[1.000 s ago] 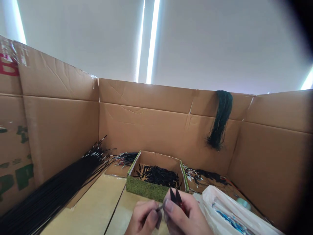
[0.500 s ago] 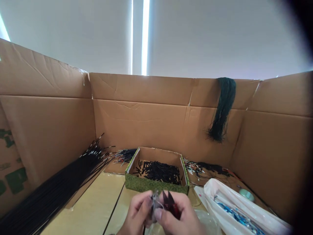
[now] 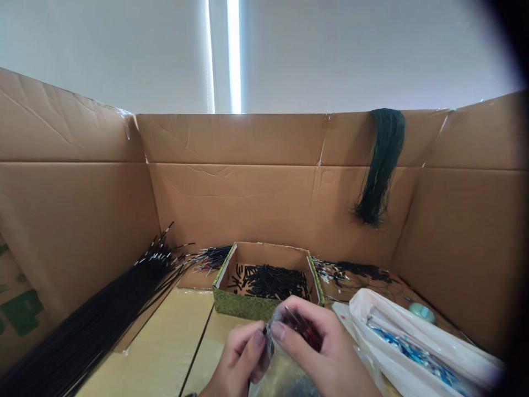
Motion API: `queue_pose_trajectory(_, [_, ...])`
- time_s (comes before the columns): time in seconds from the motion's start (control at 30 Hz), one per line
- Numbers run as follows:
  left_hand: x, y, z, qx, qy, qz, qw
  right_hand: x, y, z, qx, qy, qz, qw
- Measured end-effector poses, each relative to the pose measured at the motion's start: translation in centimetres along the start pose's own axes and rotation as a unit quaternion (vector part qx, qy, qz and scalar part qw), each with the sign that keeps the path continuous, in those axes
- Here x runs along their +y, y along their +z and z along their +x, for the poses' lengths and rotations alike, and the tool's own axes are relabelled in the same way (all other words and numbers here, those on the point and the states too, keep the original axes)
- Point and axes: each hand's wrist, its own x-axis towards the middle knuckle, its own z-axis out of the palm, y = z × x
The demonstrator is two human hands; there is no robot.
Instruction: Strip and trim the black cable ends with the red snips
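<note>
In front of the green box, my left hand pinches the gathered edge of a clear plastic bag between thumb and fingers. Close beside it, my right hand grips the same edge with thumb and forefinger. Red-handled thread snips lie inside the right palm, partly covered by the fingers. The bag hangs below both hands, with something dark and blurred inside. Just beyond is an open green-patterned box holding many short black tube pieces.
Long black rods lie along the left cardboard wall. At right, a white plastic bag holds blue-and-silver pieces, near a pale green round object. Dark green threads hang over the back wall. More wires lie behind the box.
My right hand has risen and turned, so the snips' blades now show less. Both hands still hold the plastic at its bunched edge. The view has shifted slightly.
</note>
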Motion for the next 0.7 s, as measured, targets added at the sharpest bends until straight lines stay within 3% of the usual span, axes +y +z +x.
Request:
queue_pose_trajectory(0.23, [-0.2,0.1,-0.3,-0.039,-0.042,-0.066,0.996,1.5,0.2,0.8,-0.03,0.057,0.096,0.993])
queue_pose_trajectory(0.33, [-0.4,0.2,-0.3,-0.042,-0.056,-0.081,0.994,1.2,-0.5,0.8,-0.049,0.036,0.115,0.991])
queue_pose_trajectory(0.5, [-0.7,0.1,-0.1,-0.047,-0.071,-0.093,0.992,0.2,-1.6,0.4,-0.02,-0.013,0.084,0.996])
queue_pose_trajectory(0.7, [-1.1,-0.5,-0.4,-0.052,-0.075,-0.058,0.994,0.7,-0.6,0.8,-0.059,0.015,0.106,0.993])
